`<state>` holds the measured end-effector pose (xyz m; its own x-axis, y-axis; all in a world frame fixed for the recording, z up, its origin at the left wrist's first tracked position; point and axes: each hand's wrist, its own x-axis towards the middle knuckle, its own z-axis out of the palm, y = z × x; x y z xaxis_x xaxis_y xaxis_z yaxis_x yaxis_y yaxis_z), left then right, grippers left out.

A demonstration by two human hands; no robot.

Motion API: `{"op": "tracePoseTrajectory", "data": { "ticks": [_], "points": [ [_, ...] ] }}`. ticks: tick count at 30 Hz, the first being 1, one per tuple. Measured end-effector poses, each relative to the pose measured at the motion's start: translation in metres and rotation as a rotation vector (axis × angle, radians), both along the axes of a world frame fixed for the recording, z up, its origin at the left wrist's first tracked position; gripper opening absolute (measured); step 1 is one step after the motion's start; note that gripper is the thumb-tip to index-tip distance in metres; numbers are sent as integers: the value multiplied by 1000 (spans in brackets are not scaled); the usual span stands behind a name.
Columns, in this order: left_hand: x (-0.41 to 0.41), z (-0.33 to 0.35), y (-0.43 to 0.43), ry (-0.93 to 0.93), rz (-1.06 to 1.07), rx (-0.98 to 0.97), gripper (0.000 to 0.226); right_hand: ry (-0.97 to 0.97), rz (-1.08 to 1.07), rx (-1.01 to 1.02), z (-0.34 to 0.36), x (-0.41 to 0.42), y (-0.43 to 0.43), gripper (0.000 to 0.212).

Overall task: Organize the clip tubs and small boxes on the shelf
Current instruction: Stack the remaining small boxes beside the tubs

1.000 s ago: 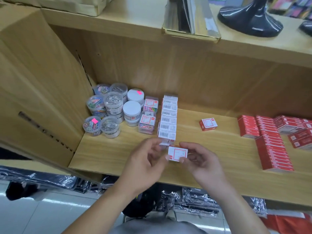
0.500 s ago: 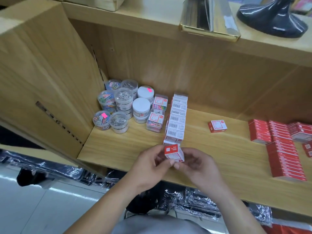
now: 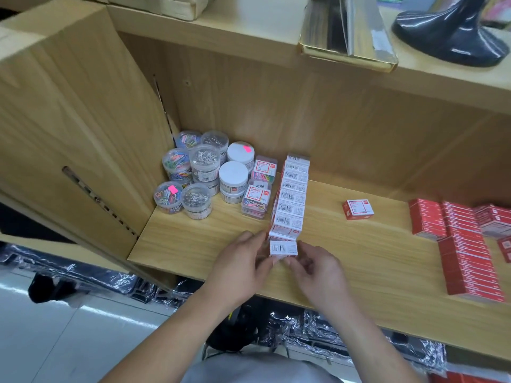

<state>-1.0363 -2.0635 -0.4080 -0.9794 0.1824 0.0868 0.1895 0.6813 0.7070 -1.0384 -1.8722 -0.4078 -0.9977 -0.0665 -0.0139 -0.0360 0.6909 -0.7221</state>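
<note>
hands: left hand (image 3: 243,261) and right hand (image 3: 318,269) both pinched one small box (image 3: 283,247) by its ends.
box: barcode up, just beside the front end of the box row (image 3: 291,194) on the shelf (image 3: 207,239).
risk: a hard push could skew the row; a slipped pinch could drop it off the shelf edge.

White barcoded small boxes (image 3: 290,197), red boxes (image 3: 464,261), pale wood-grain shelf (image 3: 359,258).
</note>
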Motion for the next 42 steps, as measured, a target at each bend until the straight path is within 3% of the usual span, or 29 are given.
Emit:
{"op": "tracePoseTrajectory", "data": {
  "ticks": [5,8,11,14,16,18,20,21,23,25,27,30,38,42],
  "points": [
    [0,6,6,15,4,-141,34,73,84,238,0,4,-6,24],
    [-2,3,9,20,25,-195,55,67,80,305,1,5,-7,30],
    [-3,2,7,11,15,-186,61,34,138,232,8,3,-2,23],
    [0,3,0,-38,-15,-18,54,-167,208,33,22,-8,17,21],
    [3,0,-6,-67,27,111,47,-216,49,-35,31,-24,37,15],
    [4,-1,-9,-48,90,167,39,-5,-208,42,32,-46,61,15],
    [3,1,-9,-6,129,175,30,171,-370,202,29,-66,77,31],
    [2,3,-8,9,140,181,27,171,-408,272,26,-75,83,43],
    [1,6,-6,13,148,190,25,2,-465,328,20,-90,88,59],
    [2,6,-6,-2,146,197,26,-165,-502,313,13,-101,93,62],
    [7,4,-9,-17,164,220,29,-171,-509,240,13,-103,94,58],
    [12,1,-17,-43,217,261,32,-155,-494,-55,29,-87,87,39],
    [24,4,-22,-27,195,331,28,-173,-471,-677,59,2,52,28],
    [28,22,-9,-31,61,460,32,-226,-322,-794,74,28,13,29]
  ]
}}
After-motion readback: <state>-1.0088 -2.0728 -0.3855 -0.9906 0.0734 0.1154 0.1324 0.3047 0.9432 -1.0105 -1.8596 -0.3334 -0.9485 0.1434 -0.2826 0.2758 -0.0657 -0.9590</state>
